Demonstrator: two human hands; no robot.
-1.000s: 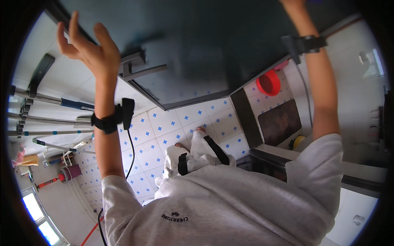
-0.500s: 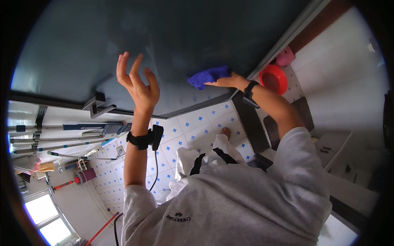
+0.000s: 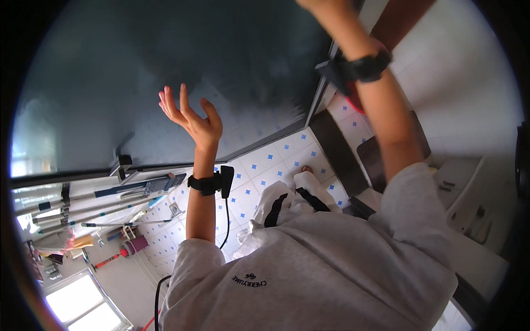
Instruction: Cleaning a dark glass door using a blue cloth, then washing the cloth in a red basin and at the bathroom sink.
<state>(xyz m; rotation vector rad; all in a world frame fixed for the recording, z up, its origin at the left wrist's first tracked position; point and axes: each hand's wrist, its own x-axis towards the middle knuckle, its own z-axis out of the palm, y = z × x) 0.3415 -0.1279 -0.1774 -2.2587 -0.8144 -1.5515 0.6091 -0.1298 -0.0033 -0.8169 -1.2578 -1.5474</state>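
Note:
A large dark glass door fills the upper left, its surface smeared with cloudy, wet-looking patches. My left hand is raised in front of the glass with fingers spread and nothing in them; I cannot tell whether it touches the door. The door's handle is below and left of that hand. At the top edge, only the back part of my right hand shows, near the door's right side. Its fingers are cut off by the frame, and no cloth is visible now. Both wrists wear black straps with small devices.
Several long-handled mops lean at the left beyond the door's edge. A window is at lower left. Blue-dotted floor tiles lie below the door. On the right are a red basin, mostly hidden, and a white cabinet.
My right hand has swept up to the top edge, and the purple cloth it held has left the view. My left hand sits slightly lower and further right in the picture, still spread.

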